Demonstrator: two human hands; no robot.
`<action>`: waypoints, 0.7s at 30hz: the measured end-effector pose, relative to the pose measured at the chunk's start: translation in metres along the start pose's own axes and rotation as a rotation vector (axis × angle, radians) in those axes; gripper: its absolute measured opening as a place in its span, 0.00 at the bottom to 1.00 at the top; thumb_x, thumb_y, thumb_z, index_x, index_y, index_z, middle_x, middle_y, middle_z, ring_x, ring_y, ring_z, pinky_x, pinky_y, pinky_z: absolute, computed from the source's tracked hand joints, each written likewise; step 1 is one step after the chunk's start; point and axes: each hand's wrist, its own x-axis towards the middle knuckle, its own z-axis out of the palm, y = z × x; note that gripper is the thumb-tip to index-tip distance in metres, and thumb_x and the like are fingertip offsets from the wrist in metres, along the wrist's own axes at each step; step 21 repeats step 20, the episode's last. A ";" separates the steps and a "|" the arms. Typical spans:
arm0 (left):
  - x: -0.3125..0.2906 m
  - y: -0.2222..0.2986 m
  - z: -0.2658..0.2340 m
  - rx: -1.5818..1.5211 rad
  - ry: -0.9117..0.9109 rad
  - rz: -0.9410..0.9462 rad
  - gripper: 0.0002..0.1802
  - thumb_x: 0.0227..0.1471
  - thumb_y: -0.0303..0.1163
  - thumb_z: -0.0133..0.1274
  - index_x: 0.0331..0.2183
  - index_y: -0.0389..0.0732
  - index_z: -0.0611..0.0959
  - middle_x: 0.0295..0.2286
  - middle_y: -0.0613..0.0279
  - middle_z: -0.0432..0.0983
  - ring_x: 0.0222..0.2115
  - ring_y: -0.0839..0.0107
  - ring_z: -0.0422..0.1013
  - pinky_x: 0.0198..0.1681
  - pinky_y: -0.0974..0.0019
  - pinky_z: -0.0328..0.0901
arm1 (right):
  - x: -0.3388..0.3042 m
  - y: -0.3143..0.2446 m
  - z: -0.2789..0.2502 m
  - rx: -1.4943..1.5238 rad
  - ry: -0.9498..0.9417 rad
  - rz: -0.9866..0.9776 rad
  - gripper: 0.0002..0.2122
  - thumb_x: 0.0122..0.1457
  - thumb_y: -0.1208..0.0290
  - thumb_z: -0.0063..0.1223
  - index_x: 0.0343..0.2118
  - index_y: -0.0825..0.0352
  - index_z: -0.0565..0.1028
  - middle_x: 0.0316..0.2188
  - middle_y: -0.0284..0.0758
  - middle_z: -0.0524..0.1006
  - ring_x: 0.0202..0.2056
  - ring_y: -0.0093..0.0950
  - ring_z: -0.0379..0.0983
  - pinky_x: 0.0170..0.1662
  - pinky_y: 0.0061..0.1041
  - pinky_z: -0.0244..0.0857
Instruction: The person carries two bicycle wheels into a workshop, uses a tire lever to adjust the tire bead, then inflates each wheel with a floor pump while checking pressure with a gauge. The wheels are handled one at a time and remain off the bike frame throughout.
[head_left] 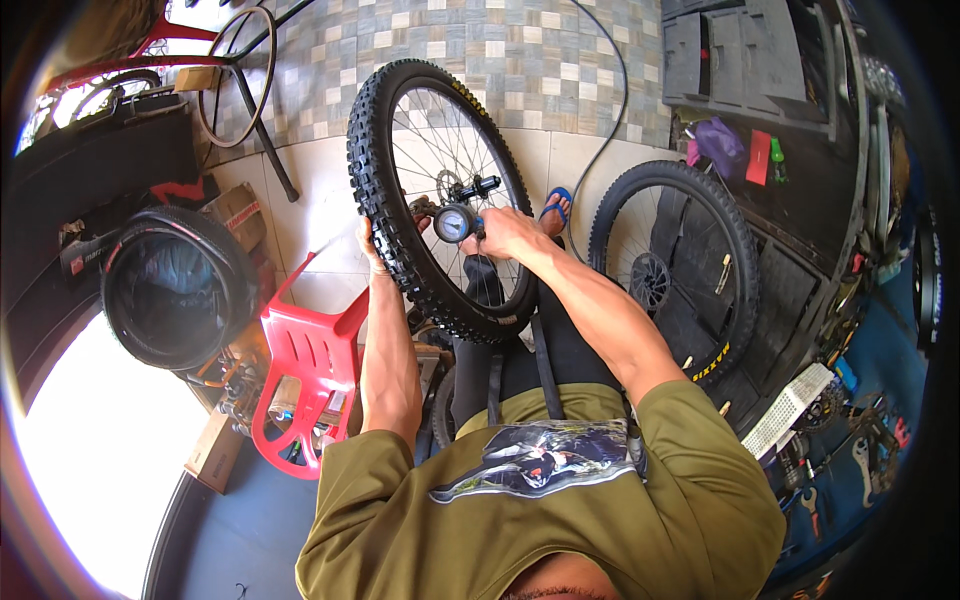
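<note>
A bicycle wheel [372, 190] with a knobby black tyre stands tilted in front of me, its spokes, disc rotor and hub showing. My left hand [372, 245] grips the tyre's left side; the tyre hides some of its fingers. Inside the rim, my right hand [505, 233] is closed around a tyre inflator with a round dial gauge [455, 223]. The dial faces up, just below the hub. Fingers cover most of the inflator's body, and whether it joins the valve is hidden.
Another wheel [745, 250] lies at my right. A red plastic chair [312, 345] stands at my left, near loose tyres [125, 325]. A black hose [624, 75] crosses the tiled floor. Tools [862, 470] lie at the lower right, beside a white basket [790, 410].
</note>
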 end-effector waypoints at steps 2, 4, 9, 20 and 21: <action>0.001 0.000 0.001 -0.003 0.006 0.003 0.62 0.50 0.75 0.54 0.69 0.37 0.61 0.62 0.23 0.62 0.62 0.37 0.66 0.68 0.40 0.59 | 0.000 0.000 0.000 0.014 0.004 0.000 0.32 0.49 0.43 0.64 0.44 0.71 0.82 0.41 0.54 0.84 0.47 0.50 0.82 0.51 0.45 0.75; 0.001 0.001 0.002 0.012 -0.007 -0.002 0.62 0.50 0.75 0.54 0.69 0.37 0.61 0.62 0.24 0.63 0.62 0.37 0.66 0.68 0.40 0.59 | 0.000 0.000 0.000 0.008 0.003 0.004 0.32 0.49 0.44 0.64 0.44 0.71 0.82 0.41 0.54 0.84 0.47 0.50 0.82 0.51 0.44 0.76; -0.001 0.001 0.002 0.011 0.003 0.008 0.62 0.50 0.75 0.54 0.69 0.38 0.61 0.61 0.24 0.64 0.62 0.38 0.66 0.67 0.40 0.61 | -0.002 -0.003 -0.005 0.003 -0.033 -0.006 0.31 0.49 0.44 0.63 0.45 0.71 0.82 0.42 0.54 0.84 0.48 0.50 0.82 0.52 0.44 0.75; -0.021 0.018 0.019 0.140 0.132 -0.036 0.60 0.50 0.76 0.56 0.69 0.43 0.63 0.62 0.35 0.67 0.57 0.40 0.73 0.58 0.33 0.71 | 0.005 0.014 0.001 -0.036 0.094 0.049 0.34 0.55 0.49 0.68 0.60 0.66 0.75 0.55 0.52 0.79 0.53 0.48 0.80 0.55 0.44 0.75; -0.021 0.018 0.019 0.140 0.132 -0.036 0.60 0.50 0.76 0.56 0.69 0.43 0.63 0.62 0.35 0.67 0.57 0.40 0.73 0.58 0.33 0.71 | 0.005 0.014 0.001 -0.036 0.094 0.049 0.34 0.55 0.49 0.68 0.60 0.66 0.75 0.55 0.52 0.79 0.53 0.48 0.80 0.55 0.44 0.75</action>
